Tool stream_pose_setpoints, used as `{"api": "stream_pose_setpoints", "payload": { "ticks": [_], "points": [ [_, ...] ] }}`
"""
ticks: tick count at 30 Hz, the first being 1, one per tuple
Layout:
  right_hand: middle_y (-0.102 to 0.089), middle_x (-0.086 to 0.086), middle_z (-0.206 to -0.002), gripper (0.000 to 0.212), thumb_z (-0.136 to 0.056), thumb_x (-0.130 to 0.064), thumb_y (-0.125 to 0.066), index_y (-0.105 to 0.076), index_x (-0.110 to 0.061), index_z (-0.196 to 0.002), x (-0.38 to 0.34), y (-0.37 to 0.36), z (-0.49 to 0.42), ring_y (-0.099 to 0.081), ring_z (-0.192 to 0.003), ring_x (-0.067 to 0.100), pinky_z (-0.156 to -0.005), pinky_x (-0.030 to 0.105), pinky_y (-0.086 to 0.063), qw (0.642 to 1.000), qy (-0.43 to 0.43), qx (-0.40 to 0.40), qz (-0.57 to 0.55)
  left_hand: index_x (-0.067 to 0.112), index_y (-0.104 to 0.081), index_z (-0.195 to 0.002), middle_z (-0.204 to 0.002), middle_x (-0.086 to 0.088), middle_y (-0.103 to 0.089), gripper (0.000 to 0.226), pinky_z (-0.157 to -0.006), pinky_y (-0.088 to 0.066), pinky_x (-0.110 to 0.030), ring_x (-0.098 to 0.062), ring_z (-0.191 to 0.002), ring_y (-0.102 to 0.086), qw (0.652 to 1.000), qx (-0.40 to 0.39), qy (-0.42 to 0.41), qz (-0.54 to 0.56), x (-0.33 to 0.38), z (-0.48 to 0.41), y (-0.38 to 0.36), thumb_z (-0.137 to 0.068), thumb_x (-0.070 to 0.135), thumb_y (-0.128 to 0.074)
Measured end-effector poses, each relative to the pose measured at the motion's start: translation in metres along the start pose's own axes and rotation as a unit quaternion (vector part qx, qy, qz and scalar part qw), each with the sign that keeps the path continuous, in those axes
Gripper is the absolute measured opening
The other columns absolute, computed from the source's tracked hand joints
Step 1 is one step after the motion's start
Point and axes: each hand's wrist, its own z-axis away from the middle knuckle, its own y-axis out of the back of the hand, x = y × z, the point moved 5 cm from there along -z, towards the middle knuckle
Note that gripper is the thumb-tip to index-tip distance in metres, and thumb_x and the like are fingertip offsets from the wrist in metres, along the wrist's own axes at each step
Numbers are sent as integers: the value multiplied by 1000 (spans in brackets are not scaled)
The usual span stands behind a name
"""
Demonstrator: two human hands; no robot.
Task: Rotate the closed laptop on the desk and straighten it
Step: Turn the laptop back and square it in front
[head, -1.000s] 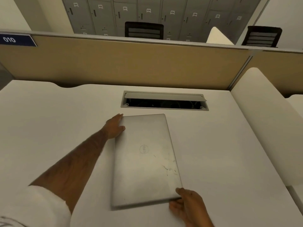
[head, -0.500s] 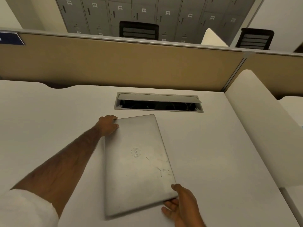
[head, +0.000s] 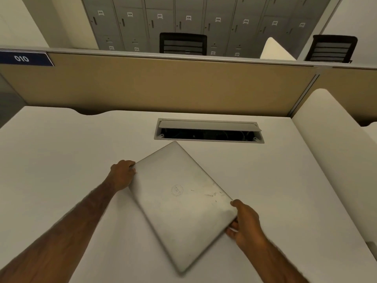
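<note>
A closed silver laptop (head: 181, 203) lies on the white desk (head: 61, 170), turned diagonally with one corner pointing toward the cable slot and another toward me. A round logo shows on its lid, with scuff marks to the right of it. My left hand (head: 123, 174) grips the laptop's left corner, fingers curled over the edge. My right hand (head: 243, 222) holds the right corner, thumb on top of the lid and fingers under the edge.
An open grey cable slot (head: 209, 130) is set in the desk just beyond the laptop. A tan partition (head: 163, 86) runs along the back; a white rounded divider (head: 330, 160) borders the right side. Black chairs and grey lockers stand behind.
The laptop has turned counter-clockwise from nearly lengthwise to diagonal. My right hand swung right and away with its corner; my left hand pulled its corner toward me.
</note>
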Motion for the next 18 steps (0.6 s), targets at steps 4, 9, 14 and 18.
{"api": "stream_pose_setpoints", "payload": {
  "ticks": [4,9,14,18],
  "points": [
    [-67,17,-102,29,-81,-13,-67,-67,-6,-109,-18,-3,-18,-60,-88,31,-78,43,-53,999,22,25,8,18,-54,-73,-91,-13,-61,23,-90,-39,-39,-35,-91,-59,1000,-17,0,2,-14,19,-6,-92,12,-42],
    [-57,12,-89,41,-75,-15,-69,-60,11,-105,-45,-9,-48,-51,-81,28,-69,41,-41,996,71,44,26,22,-49,-78,-91,-10,-54,18,-82,-41,-37,-37,-90,-56,999,-20,26,17,-25,47,-14,-92,18,-38],
    [-56,14,-88,26,-75,-15,-69,-66,-1,-97,-57,-10,-66,-51,-80,28,-69,41,-42,994,97,26,32,13,-58,-108,-107,-9,-60,35,-90,-46,-44,-37,-103,-57,997,-7,69,26,-35,64,-20,-84,33,-44],
    [-58,16,-88,25,-70,-20,-68,-62,-4,-89,-31,0,-53,-55,-80,29,-68,40,-47,991,116,3,63,13,-65,-89,-92,-5,-66,24,-76,-46,-34,-31,-94,-63,993,29,75,81,-21,63,-10,-84,28,-47]
  ]
}}
